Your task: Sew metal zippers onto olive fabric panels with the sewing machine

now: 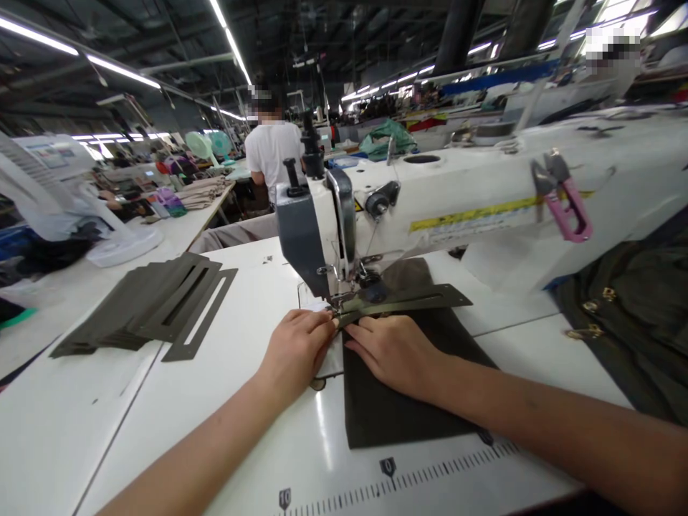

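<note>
At the needle of a white sewing machine (451, 193) lies a dark olive fabric panel (398, 401), with a narrow slotted olive strip (430, 298) across its upper part. My left hand (298, 347) is closed, its fingertips pinching the strip's left end just in front of the presser foot. My right hand (395, 351) rests over the panel with bent fingers, the fingertips pressed at the strip's lower edge to the right of the needle. The fingers partly hide the strip's left end and the panel's edge beneath it.
A fanned stack of olive fabric pieces (129, 304) lies left, with a slotted strip (201, 315) at its edge. Pink-handled snips (567, 201) hang on the machine. Dark garments with metal hardware (634, 315) lie right. A person in a white shirt (274, 154) stands beyond.
</note>
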`<state>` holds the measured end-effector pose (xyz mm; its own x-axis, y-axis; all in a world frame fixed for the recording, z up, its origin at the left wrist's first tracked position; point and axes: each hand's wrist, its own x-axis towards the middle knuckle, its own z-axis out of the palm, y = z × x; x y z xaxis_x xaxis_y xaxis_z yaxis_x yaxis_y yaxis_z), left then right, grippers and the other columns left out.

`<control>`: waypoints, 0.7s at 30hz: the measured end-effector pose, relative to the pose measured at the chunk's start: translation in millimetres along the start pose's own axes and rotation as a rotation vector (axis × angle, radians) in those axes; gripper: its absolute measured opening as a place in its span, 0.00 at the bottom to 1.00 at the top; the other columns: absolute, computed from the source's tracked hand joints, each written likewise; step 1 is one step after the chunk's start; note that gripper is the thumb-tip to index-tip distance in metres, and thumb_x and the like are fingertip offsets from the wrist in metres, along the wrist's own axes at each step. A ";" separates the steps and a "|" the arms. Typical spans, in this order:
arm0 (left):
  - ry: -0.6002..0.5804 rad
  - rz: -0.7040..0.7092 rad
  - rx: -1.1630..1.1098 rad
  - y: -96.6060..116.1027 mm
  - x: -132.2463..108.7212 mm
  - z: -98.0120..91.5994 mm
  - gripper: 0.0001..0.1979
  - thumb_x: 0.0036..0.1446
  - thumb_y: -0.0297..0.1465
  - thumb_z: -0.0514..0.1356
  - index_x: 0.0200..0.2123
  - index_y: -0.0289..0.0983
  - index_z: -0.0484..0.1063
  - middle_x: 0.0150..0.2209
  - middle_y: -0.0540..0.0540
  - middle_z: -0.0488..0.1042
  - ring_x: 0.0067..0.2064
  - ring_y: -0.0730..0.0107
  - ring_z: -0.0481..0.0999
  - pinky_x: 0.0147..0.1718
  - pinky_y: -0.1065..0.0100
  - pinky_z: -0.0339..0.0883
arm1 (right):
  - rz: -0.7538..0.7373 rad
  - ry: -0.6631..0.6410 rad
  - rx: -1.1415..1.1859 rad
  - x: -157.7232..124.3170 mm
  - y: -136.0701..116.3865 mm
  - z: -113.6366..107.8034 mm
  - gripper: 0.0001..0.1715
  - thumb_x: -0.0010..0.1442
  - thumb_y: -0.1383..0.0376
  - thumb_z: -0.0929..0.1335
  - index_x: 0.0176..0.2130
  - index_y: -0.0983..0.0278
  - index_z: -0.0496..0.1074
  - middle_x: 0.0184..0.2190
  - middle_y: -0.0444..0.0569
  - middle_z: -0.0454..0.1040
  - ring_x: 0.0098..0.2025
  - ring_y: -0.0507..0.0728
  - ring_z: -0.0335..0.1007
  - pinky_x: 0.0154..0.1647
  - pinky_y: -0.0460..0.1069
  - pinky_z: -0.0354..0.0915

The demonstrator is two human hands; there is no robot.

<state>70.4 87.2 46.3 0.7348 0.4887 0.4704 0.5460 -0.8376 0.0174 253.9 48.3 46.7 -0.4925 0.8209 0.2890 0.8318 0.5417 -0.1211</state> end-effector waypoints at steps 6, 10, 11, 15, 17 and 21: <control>-0.109 0.058 0.125 3.2 4.4 -1.6 0.08 0.59 0.25 0.52 0.40 0.33 0.70 0.38 0.42 0.74 0.40 0.63 0.73 0.44 0.60 0.63 | -0.051 0.236 -0.048 -3.2 7.2 -4.0 0.13 0.61 0.65 0.61 0.38 0.67 0.73 0.33 0.53 0.73 0.37 0.59 0.67 0.39 0.53 0.61; -0.094 0.055 0.140 4.3 5.2 -1.3 0.09 0.59 0.25 0.51 0.40 0.33 0.70 0.38 0.42 0.74 0.40 0.64 0.73 0.45 0.60 0.63 | -0.066 0.166 -0.051 -0.3 9.0 4.9 0.19 0.59 0.67 0.62 0.47 0.77 0.68 0.47 0.61 0.69 0.51 0.63 0.61 0.53 0.57 0.57; -0.090 0.056 0.144 4.3 5.1 -1.0 0.09 0.59 0.25 0.52 0.40 0.33 0.70 0.38 0.42 0.74 0.40 0.63 0.73 0.45 0.60 0.63 | -0.074 0.137 -0.054 0.1 8.6 7.7 0.20 0.59 0.67 0.62 0.49 0.78 0.66 0.48 0.62 0.68 0.52 0.63 0.60 0.53 0.57 0.56; -0.107 0.053 0.155 4.8 5.2 -0.3 0.08 0.58 0.26 0.53 0.38 0.34 0.71 0.37 0.43 0.74 0.40 0.63 0.74 0.44 0.60 0.64 | -0.076 0.075 -0.088 0.8 6.3 12.0 0.21 0.61 0.67 0.59 0.50 0.80 0.65 0.51 0.65 0.65 0.53 0.64 0.59 0.54 0.57 0.57; -0.114 0.046 0.157 5.6 6.1 -0.8 0.08 0.58 0.27 0.52 0.36 0.34 0.72 0.36 0.43 0.74 0.39 0.63 0.74 0.45 0.60 0.64 | -0.080 0.058 -0.099 1.0 5.7 10.4 0.22 0.61 0.67 0.59 0.49 0.81 0.65 0.51 0.65 0.65 0.53 0.64 0.59 0.54 0.57 0.57; -0.098 0.060 0.179 7.4 9.0 -1.6 0.10 0.58 0.27 0.51 0.36 0.34 0.72 0.36 0.43 0.75 0.39 0.63 0.74 0.45 0.60 0.64 | -0.084 0.048 -0.102 1.4 6.1 7.5 0.21 0.61 0.67 0.59 0.49 0.81 0.66 0.50 0.65 0.66 0.53 0.64 0.59 0.54 0.56 0.57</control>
<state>80.4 85.0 52.1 0.7993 0.4679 0.3772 0.5562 -0.8135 -0.1696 256.3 54.1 39.3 -0.5511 0.7622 0.3396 0.8109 0.5852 0.0021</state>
